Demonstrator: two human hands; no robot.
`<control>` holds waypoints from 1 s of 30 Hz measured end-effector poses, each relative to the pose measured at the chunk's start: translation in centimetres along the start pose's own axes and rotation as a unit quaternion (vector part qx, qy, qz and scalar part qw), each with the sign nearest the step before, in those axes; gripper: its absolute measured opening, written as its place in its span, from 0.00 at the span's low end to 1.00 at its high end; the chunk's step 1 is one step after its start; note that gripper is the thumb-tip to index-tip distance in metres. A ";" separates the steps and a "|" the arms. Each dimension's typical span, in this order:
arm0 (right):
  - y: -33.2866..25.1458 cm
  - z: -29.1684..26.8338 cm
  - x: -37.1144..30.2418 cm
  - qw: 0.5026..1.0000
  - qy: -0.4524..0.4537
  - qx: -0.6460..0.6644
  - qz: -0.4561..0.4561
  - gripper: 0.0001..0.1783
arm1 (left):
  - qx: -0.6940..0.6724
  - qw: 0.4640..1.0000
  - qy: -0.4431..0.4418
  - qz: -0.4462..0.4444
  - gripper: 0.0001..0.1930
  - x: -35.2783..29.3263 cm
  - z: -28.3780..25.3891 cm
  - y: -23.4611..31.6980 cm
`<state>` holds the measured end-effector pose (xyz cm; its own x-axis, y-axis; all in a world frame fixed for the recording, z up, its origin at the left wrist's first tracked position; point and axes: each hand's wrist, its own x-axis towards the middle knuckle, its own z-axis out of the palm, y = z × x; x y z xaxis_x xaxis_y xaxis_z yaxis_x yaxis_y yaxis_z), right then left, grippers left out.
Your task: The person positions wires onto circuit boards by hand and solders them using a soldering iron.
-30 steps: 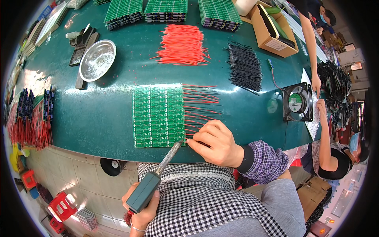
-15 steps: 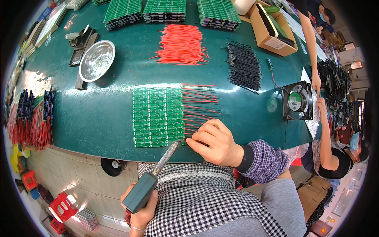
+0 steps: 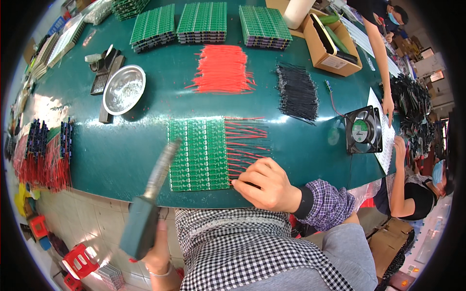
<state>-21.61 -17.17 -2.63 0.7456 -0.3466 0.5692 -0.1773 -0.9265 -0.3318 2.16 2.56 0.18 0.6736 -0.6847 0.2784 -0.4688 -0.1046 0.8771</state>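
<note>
A soldering iron [image 3: 141,225] is gripped in my left hand [image 3: 159,254], its slightly blurred tip over the left side of a green circuit board panel [image 3: 196,155]. The panel lies flat near the table's front edge. Red and black wires [image 3: 246,145] stick out in a row from its right edge. At the panel's lower right corner my right hand [image 3: 272,186] is closed, thumb and forefinger pinching what looks like a red wire end. The curled fingers hide most of that wire.
Beyond the panel lie a red wire pile [image 3: 222,68] and a black wire pile [image 3: 297,92]. A metal bowl [image 3: 124,89] and an iron stand [image 3: 104,72] sit left. Stacked panels [image 3: 201,22] line the back. Right are a fan [image 3: 363,130], a cardboard box [image 3: 330,46] and co-workers' arms [image 3: 381,53].
The soldering iron in my left hand has lifted from the panel's lower right corner and swung left. My right hand stays at that corner. The whole view has shifted slightly.
</note>
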 end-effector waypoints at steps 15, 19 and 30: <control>9.1 -5.5 -0.4 0.956 0.085 -0.202 0.193 0.08 | -0.063 0.984 0.162 -0.044 0.12 12.4 4.3 -2.1; 10.8 -4.9 -1.4 0.948 0.060 -0.230 0.213 0.03 | -0.082 0.984 0.147 -0.062 0.14 10.5 2.3 -5.9; 11.1 -4.1 -2.2 0.942 0.042 -0.248 0.221 0.07 | -0.082 0.979 0.175 -0.072 0.17 6.6 3.6 0.5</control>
<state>-27.88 -27.26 -4.44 0.4787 -0.7051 0.5231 -0.7519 -0.6369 -0.1703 4.31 -4.56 1.00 0.8937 -0.3792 0.2396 -0.2766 -0.0454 0.9599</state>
